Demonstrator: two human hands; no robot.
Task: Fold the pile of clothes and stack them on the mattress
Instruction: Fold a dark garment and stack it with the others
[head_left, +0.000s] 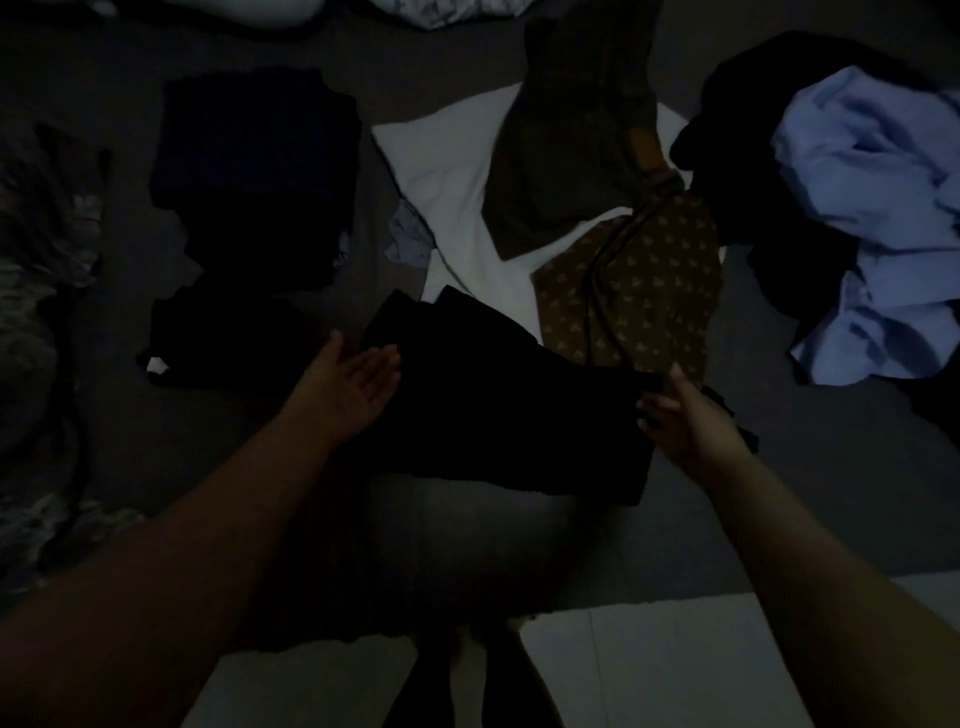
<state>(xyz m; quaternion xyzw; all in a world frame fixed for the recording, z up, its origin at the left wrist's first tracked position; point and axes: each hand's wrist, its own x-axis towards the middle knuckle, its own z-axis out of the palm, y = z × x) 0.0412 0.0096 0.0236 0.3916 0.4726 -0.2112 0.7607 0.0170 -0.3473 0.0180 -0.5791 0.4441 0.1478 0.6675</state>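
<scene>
Over mattress (831, 467): left hand (353, 384) flat-open; right hand (680, 415) pinching black garment (498, 415).

Two hands (348, 384) (680, 415), one white pillow (447, 171), one blue shirt (878, 208).

Both my forearms reach forward. My left hand (349, 385) lies palm-up, fingers straight. My right hand (680, 415) has fingers curled.

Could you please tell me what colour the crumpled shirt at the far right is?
Light blue; the crumpled shirt shows in the head view.
</scene>
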